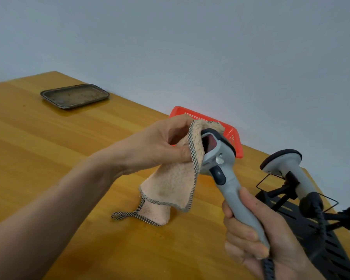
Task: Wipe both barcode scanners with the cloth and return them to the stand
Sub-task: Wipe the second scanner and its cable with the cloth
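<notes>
Head view: we see the left hand (pixel 160 146) pinching the peach cloth (pixel 170 182) against the head of the first scanner (pixel 226 178). The right hand (pixel 251 239) wraps its fingers (pixel 249 235) round that scanner's grip, above the desk (pixel 49 148). The cloth's lower end rests on the desk. The second scanner (pixel 285 164) sits in the black stand (pixel 331 251) at the right edge. A red basket (pixel 180 111) and a metal tray (pixel 75 96) lie along the far edge.

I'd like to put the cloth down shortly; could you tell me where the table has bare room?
The table is bare between the tray and the cloth, and along the near edge below the cloth. The right side is crowded: basket, stand and second scanner with its cable.
</notes>
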